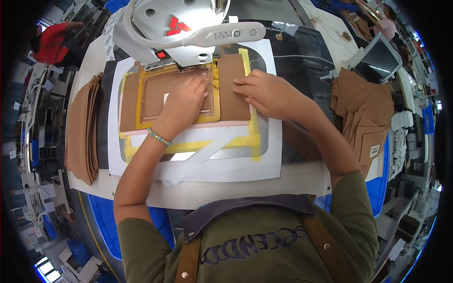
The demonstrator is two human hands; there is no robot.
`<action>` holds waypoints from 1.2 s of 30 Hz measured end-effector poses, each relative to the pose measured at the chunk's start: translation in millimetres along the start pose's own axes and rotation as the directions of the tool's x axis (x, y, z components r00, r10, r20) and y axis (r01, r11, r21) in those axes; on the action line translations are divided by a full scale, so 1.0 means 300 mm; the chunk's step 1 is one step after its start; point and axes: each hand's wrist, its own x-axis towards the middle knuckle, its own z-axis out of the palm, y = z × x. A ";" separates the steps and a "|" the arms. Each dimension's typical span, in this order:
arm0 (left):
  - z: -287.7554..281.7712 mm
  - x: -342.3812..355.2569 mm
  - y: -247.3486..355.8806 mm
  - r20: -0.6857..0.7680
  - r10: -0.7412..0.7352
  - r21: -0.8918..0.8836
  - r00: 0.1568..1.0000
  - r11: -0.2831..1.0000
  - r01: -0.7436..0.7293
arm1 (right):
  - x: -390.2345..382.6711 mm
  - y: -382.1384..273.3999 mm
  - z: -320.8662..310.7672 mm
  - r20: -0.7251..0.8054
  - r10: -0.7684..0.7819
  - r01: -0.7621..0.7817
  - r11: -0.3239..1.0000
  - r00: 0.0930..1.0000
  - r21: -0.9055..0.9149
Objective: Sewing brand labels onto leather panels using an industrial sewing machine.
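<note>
Across the pale surface (pixel 302 183), past the near margin of a white sheet (pixel 236 172), I have the left hand (pixel 185 99) laid flat, fingers extended and gripping nothing, presumably holding the brown panel (pixel 234 104) level under the yellow frame (pixel 141 104); right hand (pixel 271 94) at the panel's right edge, likely steadying it, pinching or not I cannot tell. Brown stack (pixel 82 132) left, brown pieces (pixel 365 111) right; beyond, the white machine head (pixel 155 30) overhangs the frame's far side, obstructing access.

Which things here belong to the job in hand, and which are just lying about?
In the job:
Brown cloth, right hand at its edge
Yellow frame, left hand over it
White machine above
Left stack and right pile, likely: same brown

Seemingly just nearby:
Screen, upper right
Blue bin, lower left
</note>
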 end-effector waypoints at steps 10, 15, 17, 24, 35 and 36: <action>-0.152 -0.148 -0.076 0.037 -0.088 -0.160 0.995 0.983 0.092 | 0.022 -0.045 0.014 0.124 -0.018 0.001 0.991 0.992 0.134; -0.146 -0.207 -0.114 0.123 -0.011 -0.291 0.992 0.955 0.047 | 0.111 -0.081 0.118 0.069 -0.103 0.094 0.987 0.992 0.133; -0.136 -0.202 -0.096 0.152 0.032 -0.314 0.988 0.949 0.018 | 0.129 -0.092 0.156 0.052 -0.137 0.136 0.990 0.989 0.026; -0.095 -0.156 -0.092 0.238 0.105 -0.290 0.966 0.956 -0.033 | 0.106 -0.083 0.174 0.002 -0.145 0.145 0.989 0.989 -0.042; -0.067 -0.112 -0.154 0.238 0.164 -0.342 0.957 0.937 -0.076 | 0.093 -0.134 0.101 -0.033 -0.141 0.145 0.974 0.989 0.174; -0.070 -0.105 -0.158 0.246 0.173 -0.337 0.954 0.938 -0.083 | 0.087 -0.155 0.070 -0.024 -0.142 0.144 0.974 0.990 0.177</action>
